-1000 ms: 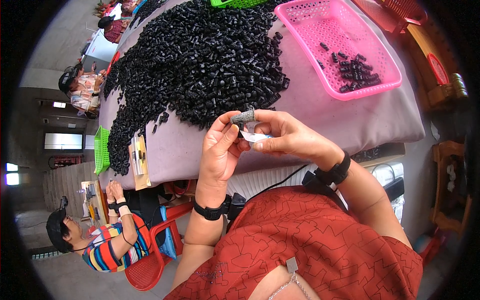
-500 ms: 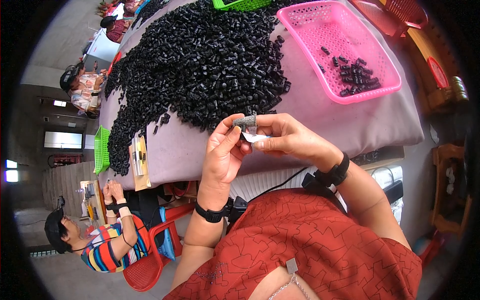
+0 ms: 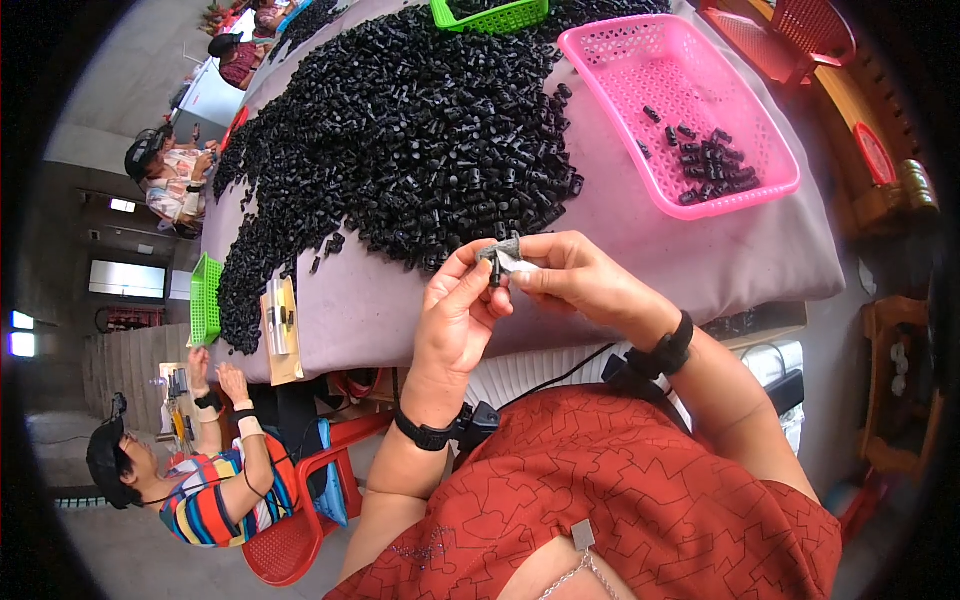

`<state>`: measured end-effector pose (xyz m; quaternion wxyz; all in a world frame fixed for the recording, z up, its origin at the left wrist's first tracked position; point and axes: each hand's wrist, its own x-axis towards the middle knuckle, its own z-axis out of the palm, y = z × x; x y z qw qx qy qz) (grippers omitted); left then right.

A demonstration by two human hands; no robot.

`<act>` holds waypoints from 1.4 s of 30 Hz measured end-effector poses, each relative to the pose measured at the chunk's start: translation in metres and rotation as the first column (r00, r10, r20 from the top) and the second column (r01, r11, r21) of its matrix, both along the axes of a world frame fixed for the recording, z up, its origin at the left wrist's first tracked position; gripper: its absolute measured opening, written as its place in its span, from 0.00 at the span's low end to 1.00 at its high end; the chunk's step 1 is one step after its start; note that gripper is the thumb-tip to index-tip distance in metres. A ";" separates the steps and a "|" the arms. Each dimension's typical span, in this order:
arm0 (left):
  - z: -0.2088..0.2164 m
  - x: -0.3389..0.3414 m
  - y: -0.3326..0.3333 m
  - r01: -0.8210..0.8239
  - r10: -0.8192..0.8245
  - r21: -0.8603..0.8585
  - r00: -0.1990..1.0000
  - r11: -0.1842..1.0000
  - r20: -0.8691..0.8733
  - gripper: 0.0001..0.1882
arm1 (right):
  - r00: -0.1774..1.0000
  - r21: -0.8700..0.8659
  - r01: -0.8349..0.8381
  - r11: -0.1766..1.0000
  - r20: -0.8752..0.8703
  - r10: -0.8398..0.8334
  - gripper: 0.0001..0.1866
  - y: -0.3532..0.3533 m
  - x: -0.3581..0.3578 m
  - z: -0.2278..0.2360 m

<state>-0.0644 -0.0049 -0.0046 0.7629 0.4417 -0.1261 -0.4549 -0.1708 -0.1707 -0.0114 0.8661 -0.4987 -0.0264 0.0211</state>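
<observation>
My left hand (image 3: 458,300) pinches a small black cylindrical part (image 3: 496,272) between thumb and fingers. My right hand (image 3: 562,272) grips a small grey and white cloth (image 3: 508,256), which is folded over the upper end of that part. Both hands meet over the near edge of the table, and the cloth hides some of the fingertips. Just beyond them spreads a large heap of black cylindrical parts (image 3: 420,130). To the right of the heap a pink plastic basket (image 3: 672,200) holds several similar black parts.
A greyish-mauve cloth (image 3: 720,255) covers the table. Green baskets (image 3: 206,300) stand at the left edge and far side. A wooden board (image 3: 282,330) with metal pieces lies at the near left. A co-worker (image 3: 215,480) sits at the left; other people sit farther off.
The cloth has been folded from a flat strip to a bunch around the part, whose black lower end now shows. The co-worker's hands at the left have moved apart.
</observation>
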 end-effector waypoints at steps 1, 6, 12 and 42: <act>0.002 -0.002 -0.002 -0.016 0.016 0.015 1.000 1.000 -0.014 0.13 | 1.000 0.047 0.016 0.999 -0.028 -0.015 0.13 -0.001 0.000 0.000; 0.005 -0.004 -0.004 -0.056 0.057 0.024 0.998 0.998 -0.023 0.13 | 0.999 0.051 -0.030 0.998 0.026 0.029 0.17 0.000 -0.002 0.003; 0.001 0.000 -0.002 -0.082 0.083 0.015 0.996 0.997 -0.033 0.12 | 0.996 0.048 -0.080 0.996 0.052 0.078 0.23 0.003 -0.004 0.006; 0.002 0.000 -0.005 -0.009 0.007 -0.031 0.997 0.999 -0.071 0.13 | 0.999 0.083 -0.042 0.996 0.032 0.040 0.20 0.000 -0.003 0.000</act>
